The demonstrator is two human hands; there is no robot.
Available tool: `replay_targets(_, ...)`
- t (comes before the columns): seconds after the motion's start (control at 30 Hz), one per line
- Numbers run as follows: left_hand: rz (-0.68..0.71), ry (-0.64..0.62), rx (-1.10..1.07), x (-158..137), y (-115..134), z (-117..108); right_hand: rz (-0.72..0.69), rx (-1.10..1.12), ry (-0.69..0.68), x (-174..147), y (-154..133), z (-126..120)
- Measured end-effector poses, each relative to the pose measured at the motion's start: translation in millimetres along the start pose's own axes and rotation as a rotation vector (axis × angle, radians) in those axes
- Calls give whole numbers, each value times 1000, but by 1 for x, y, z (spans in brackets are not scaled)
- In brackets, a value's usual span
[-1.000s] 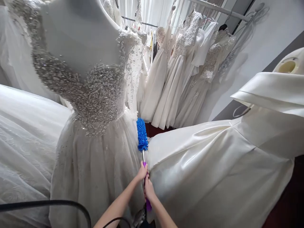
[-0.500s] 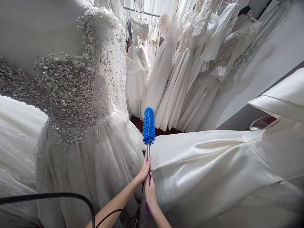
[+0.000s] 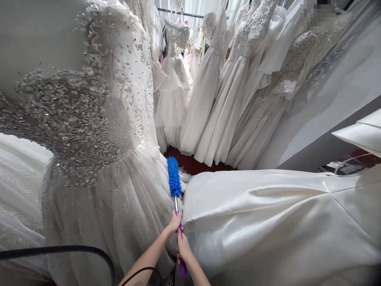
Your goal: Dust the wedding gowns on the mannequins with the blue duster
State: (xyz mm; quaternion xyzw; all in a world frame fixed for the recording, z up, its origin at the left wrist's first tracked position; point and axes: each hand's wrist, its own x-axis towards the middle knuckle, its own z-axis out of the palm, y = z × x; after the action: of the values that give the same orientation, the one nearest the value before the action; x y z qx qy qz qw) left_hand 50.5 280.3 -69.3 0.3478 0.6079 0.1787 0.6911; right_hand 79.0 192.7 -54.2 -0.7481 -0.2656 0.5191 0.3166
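A duster with a fluffy blue head (image 3: 174, 176), a short metal shaft and a purple handle (image 3: 182, 268) points away from me. My left hand (image 3: 174, 222) is closed around the upper part of the handle, just below the metal. Right below it, my right hand (image 3: 183, 249) grips the lower handle, whose end sticks out underneath. The blue head is beside the full skirt of a beaded, sequined gown (image 3: 133, 194) on the left; whether they touch I cannot tell. To the right of my hands spreads a smooth white satin gown (image 3: 238, 222).
Several white gowns (image 3: 202, 95) hang from a dark rail (image 3: 184, 13) at the back. Dark red floor (image 3: 190, 161) shows below their hems. A black curved bar (image 3: 59, 250) crosses the lower left. A pale wall (image 3: 342, 83) rises at right.
The duster, held in both hands, has moved lower and to the left, and its head now leans left toward the beaded gown's skirt. The view has shifted slightly.
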Motion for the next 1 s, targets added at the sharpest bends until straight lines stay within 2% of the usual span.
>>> replay_targets(0.13,-156,-67,69,-7,-45,27,151,46,48,-9,54,-8)
replay_targets(0.23,-216,-134,101,-14,-63,44,98,71,165,-18,78,-21)
replay_targets(0.3,-168,-184,81,-21,-59,53,18,86,219,-26,77,-33)
replay_targets(0.37,-30,-222,10,-30,-38,58,-88,99,232,-33,57,-46)
replay_targets(0.47,219,-237,-141,-47,23,55,-263,90,187,-38,-4,-63)
replay_targets(0.6,492,-164,-284,-57,116,30,-469,-5,101,-30,-104,-80)
replay_targets(0.7,550,-51,-355,-40,156,8,-518,-125,10,-10,-155,-85)
replay_targets(0.77,448,35,-342,-21,160,-4,-423,-185,-55,8,-168,-82)
replay_targets(0.83,286,81,-280,-2,153,-11,-277,-216,-108,27,-166,-75)
replay_targets(0.9,159,80,-217,14,140,-15,-167,-220,-135,42,-153,-66)
replay_targets(1.0,86,51,-160,28,121,-14,-64,-182,-140,56,-128,-57)
